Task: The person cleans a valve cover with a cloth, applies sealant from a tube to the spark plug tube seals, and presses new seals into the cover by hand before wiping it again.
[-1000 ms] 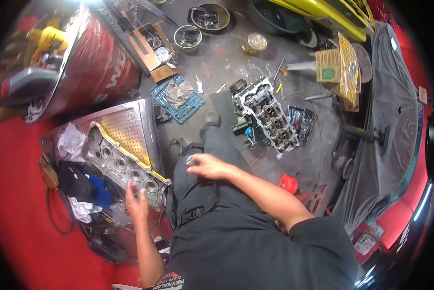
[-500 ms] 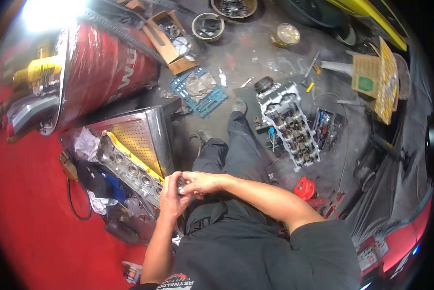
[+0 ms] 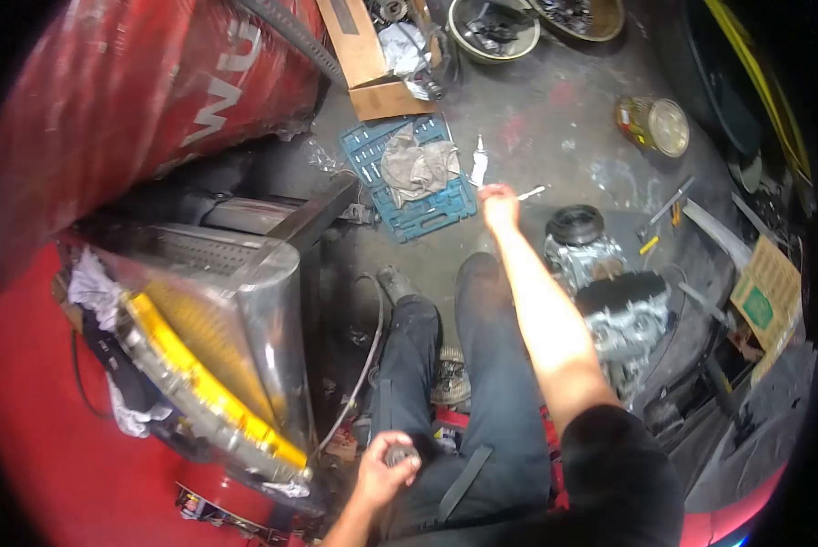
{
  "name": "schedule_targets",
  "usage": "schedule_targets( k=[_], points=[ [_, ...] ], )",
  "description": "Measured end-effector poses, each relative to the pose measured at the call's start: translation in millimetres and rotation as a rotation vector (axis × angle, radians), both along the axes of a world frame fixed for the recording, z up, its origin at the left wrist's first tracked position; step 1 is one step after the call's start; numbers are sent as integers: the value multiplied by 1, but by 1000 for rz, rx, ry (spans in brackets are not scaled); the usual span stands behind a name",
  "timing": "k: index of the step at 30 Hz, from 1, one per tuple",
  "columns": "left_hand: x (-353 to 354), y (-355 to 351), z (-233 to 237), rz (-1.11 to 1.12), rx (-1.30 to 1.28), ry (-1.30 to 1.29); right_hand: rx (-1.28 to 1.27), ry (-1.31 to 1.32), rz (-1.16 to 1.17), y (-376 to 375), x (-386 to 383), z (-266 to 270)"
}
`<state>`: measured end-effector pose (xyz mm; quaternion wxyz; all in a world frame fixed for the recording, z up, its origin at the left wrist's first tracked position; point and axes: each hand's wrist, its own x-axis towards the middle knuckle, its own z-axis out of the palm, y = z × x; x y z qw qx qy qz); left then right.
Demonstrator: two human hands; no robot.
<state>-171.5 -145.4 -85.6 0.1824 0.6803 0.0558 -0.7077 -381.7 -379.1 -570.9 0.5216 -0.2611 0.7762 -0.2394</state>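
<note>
My left hand (image 3: 386,471), low in front of my thighs, has its thumb and fingers closed around a small round grey metal part (image 3: 399,454). My right hand (image 3: 500,209) is stretched far forward over the floor. It is beside the lower end of a white tube (image 3: 479,164), near a thin white stick-like item (image 3: 533,192). Its fingers are small and blurred, and whether they touch the tube cannot be made out. Left of that hand, a blue socket-set case (image 3: 424,219) lies with a crumpled grey cloth (image 3: 418,164) on it.
An engine cylinder head (image 3: 632,319) stands on the floor to the right. A yellow-edged metal cover (image 3: 208,383) rests on the steel stand (image 3: 272,260) at left. Farther off are a cardboard box (image 3: 392,100), metal bowls (image 3: 493,55) of parts and a tin can (image 3: 655,126).
My hands were together at my waist; now they are apart. The right has reached forward toward the white tube, while the left keeps the small part. The view has tilted and shifted.
</note>
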Motion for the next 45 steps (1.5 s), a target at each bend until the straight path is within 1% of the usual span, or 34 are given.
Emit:
schedule_targets(
  k=[1,2,3,4,5,6,7,9,10,11,12,13,14,15,16,17,19,20,21,22,23,24,25,26,28,29,30,33,35,38,39,42,44,45],
  points=[
    [-3,10,-12,-44,46,-10,175,333,49,-21,-1,-11],
    [-4,21,-23,-90,94,-21,292,395,137,-39,-2,-16],
    [-5,33,-33,-71,151,-29,283,437,240,-38,-9,-69],
    [-6,49,-41,-51,213,-37,307,499,334,-44,-5,-79],
    [-10,74,-49,33,235,-37,355,532,390,-46,-3,-96],
    [-20,62,-57,135,224,-86,400,564,447,-47,0,-113],
    [-21,72,-66,122,191,-64,470,592,457,-43,1,-128],
    [-27,96,-78,149,152,-37,515,612,525,-30,-7,-173],
    [-27,89,-82,-1,114,-56,490,600,591,-24,-16,-196],
    [-23,80,-85,-141,84,-93,346,578,603,-14,-27,-209],
    [-20,70,-83,-275,65,-138,393,542,565,-19,-16,-191],
    [-20,71,-78,-225,113,-115,384,591,675,-17,-23,-205],
    [-18,64,-72,-215,80,-126,364,615,675,-7,-37,-239],
    [-17,59,-67,-305,30,-185,523,402,505,-3,-57,-257],
    [-14,52,-58,-403,-16,-236,521,258,211,-3,-43,-203],
    [-11,44,-47,-324,0,-223,384,81,17,3,-40,-177],
    [-4,32,-28,-252,-51,-167,360,151,8,1,-26,-85],
    [1,18,-13,-237,-163,-178,350,23,-96,8,-26,-58],
    [9,-1,5,-221,-221,-185,399,62,-96,8,-19,-7],
    [15,-7,9,-343,-505,-400,386,-22,-95,16,-28,14],
    [33,-38,32,-434,-602,-532,336,-73,-83,20,-28,48],
    [46,-55,45,-461,-590,-671,320,-91,-80,24,-28,78],
    [61,-66,48,-483,-616,-849,231,-112,-20,28,-26,112],
    [77,-79,50,-407,-614,-977,231,-142,-22,29,-17,157],
    [109,-103,44,-230,-396,-1097,158,-77,335,33,-10,219],
    [123,-114,41,-169,-300,-1113,-79,-57,493,46,-22,198],
    [135,-122,30,-126,-271,-1131,-139,-79,593,46,-10,230],
    [155,-139,5,-278,-184,-1136,-51,-206,707,37,57,376],
    [157,-141,-12,-357,-186,-1169,-30,-284,764,35,95,438],
    [164,-132,-25,-396,-232,-1319,-131,-263,788,48,128,454],
    [169,-132,6,-451,-171,-1171,-88,-299,759,56,136,469],
    [160,-88,16,-318,-653,-1381,0,-360,705,78,166,519],
    [145,-57,65,-175,-701,-942,34,-342,695,108,173,536],
    [137,-42,72,-110,-717,-796,55,-349,709,125,178,545]
  ],
)
